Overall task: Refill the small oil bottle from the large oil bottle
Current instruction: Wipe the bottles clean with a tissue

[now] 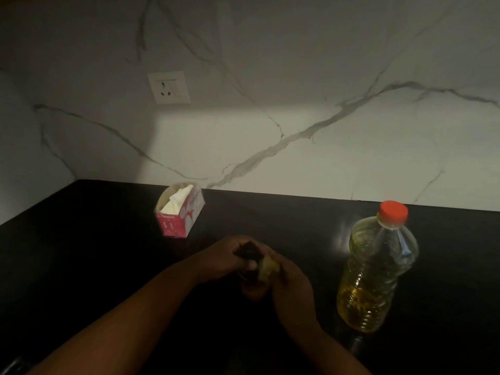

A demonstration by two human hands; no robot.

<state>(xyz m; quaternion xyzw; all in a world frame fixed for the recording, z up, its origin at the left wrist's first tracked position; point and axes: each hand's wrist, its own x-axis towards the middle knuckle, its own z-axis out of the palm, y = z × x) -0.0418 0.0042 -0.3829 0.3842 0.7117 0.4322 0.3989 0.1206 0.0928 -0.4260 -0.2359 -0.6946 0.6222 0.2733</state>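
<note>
Both hands meet at the middle of the dark countertop (81, 253), close together over one small object. The left hand (227, 259) has its fingers curled over a dark cap-like top, gripping it from above, while the right hand (292, 290) wraps around the side of the small oil bottle (266, 269), of which only a pale yellowish patch shows between the two hands. The dim light and the covering fingers hide the rest of that bottle, so how much it holds cannot be told, nor whether its top is on or off. To the right of the hands, apart from them, one large oil bottle (376, 269) stands upright on the counter: clear ribbed plastic, closed with a red cap (393, 212), holding golden oil that looks deepest in colour in its lower part; the exact fill level is hard to read. Behind the hands and to the left, near the wall, sits one pink and white carton (180, 212), its top open, with white tissue or paper sticking up inside it. On the marble-patterned wall (324, 104) above the carton there is one white wall socket (169, 87). Counted: two hands, two bottles, one carton, one socket.
</note>
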